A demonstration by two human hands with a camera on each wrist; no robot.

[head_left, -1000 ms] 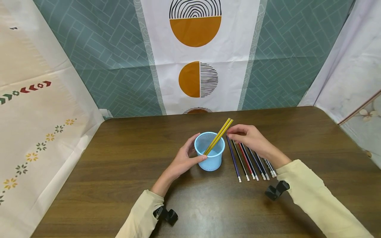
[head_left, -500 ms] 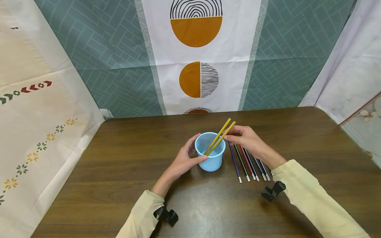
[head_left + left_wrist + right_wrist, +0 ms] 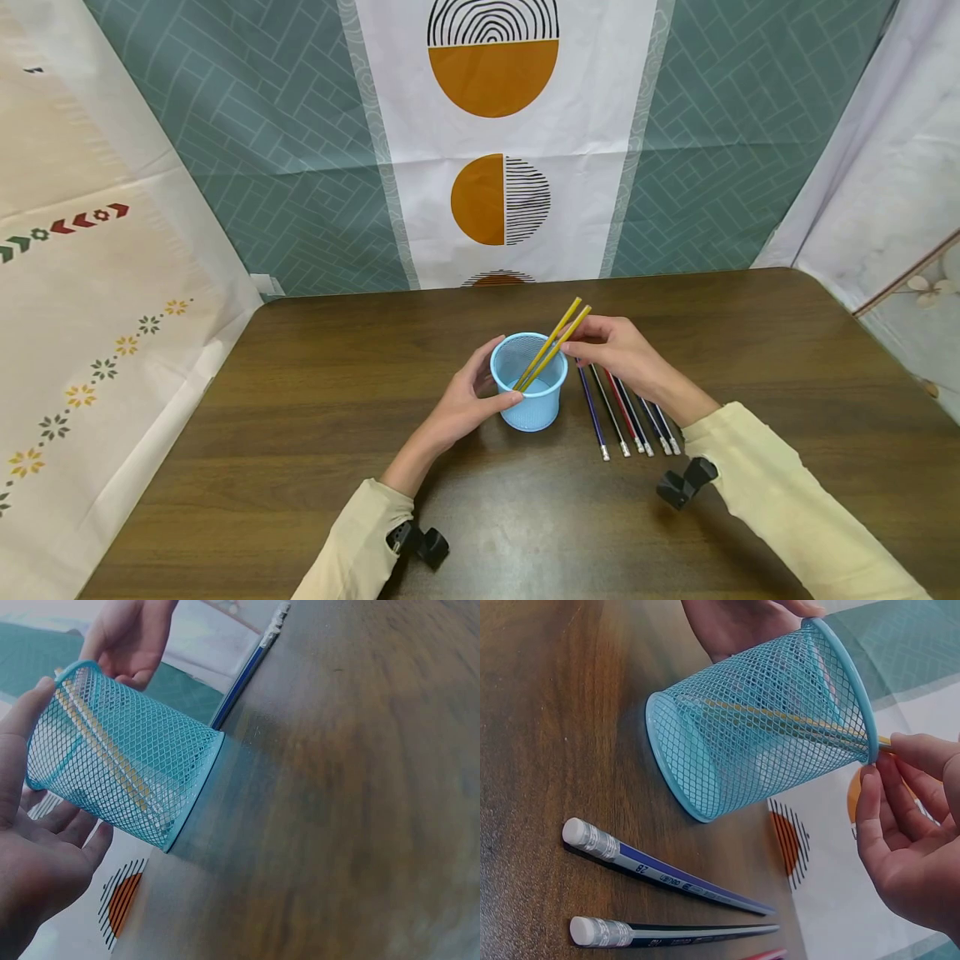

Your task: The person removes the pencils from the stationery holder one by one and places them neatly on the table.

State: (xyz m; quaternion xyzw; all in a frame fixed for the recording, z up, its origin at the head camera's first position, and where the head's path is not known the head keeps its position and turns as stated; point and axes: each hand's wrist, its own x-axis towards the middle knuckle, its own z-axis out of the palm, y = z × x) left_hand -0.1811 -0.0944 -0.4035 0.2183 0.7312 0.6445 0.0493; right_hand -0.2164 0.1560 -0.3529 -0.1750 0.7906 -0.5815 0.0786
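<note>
A light-blue mesh pencil cup (image 3: 532,412) stands upright on the table. My left hand (image 3: 467,404) holds it from the left, thumb over the near rim and fingers round the far side. Two thin yellow pencils (image 3: 556,327) lean to the right inside the cup, their upper ends spread slightly apart. At the right rim, my right hand (image 3: 618,350) pinches the nearer yellow pencil (image 3: 885,742) between thumb and fingers. Several dark and red pencils (image 3: 604,417) lie side by side right of the cup, erasers towards me, their far ends partly hidden under the right hand.
The brown wooden table (image 3: 337,433) extends around the cup, its far edge meeting a patterned curtain (image 3: 300,150). Pale cloth walls (image 3: 97,333) hang at both sides. Black camera mounts (image 3: 420,543) sit on both sleeves.
My right hand has moved left from the far ends of the lying pencils to the cup's rim. One yellow pencil has swung right, away from the other. The left hand stays put.
</note>
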